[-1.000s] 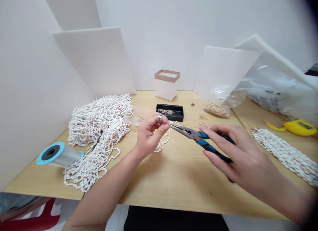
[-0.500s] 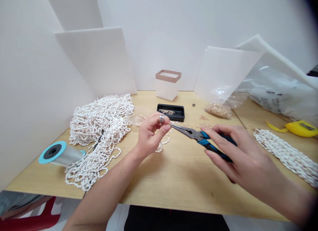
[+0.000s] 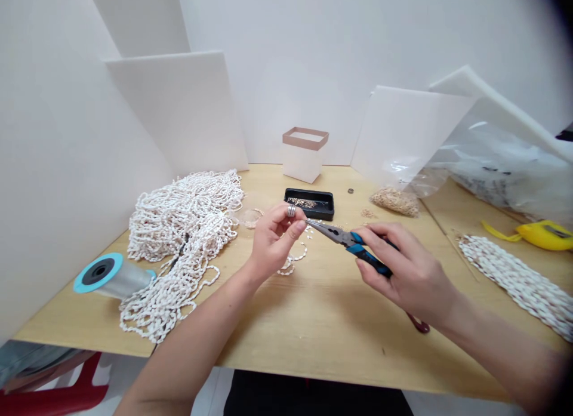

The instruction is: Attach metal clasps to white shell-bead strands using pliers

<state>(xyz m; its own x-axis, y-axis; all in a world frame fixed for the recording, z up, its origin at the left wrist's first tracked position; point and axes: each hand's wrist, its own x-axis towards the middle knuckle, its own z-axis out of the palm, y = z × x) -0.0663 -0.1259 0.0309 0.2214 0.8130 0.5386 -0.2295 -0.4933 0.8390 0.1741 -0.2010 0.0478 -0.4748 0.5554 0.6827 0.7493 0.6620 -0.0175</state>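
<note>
My left hand (image 3: 277, 237), wearing a wide silver ring (image 3: 291, 210), is closed in a pinch. A strand of white beads (image 3: 286, 267) curves below its fingertips, and the pinched end is too small to make out. Needle-nose pliers (image 3: 344, 238) with blue and black handles are in my right hand (image 3: 407, 270), its fingers wrapped round the grips. Their narrow tips reach the left fingertips; what lies between the jaws is hidden. Under my right hand, a dark red curved handle (image 3: 418, 324) shows.
Behind the hands stand a black tray (image 3: 332, 208) of small metallic pieces and a white box (image 3: 302, 165). Heaped bead strands (image 3: 183, 216) and a wire spool (image 3: 114, 277) lie left. Rightward are a bag of beads (image 3: 394, 202), woven beadwork (image 3: 510, 279) and a yellow tape measure (image 3: 544, 234).
My right hand has moved left, closer to my left hand, and covers more of the pliers' handles. More of the dark red handle shows. My left hand keeps its pinch.
</note>
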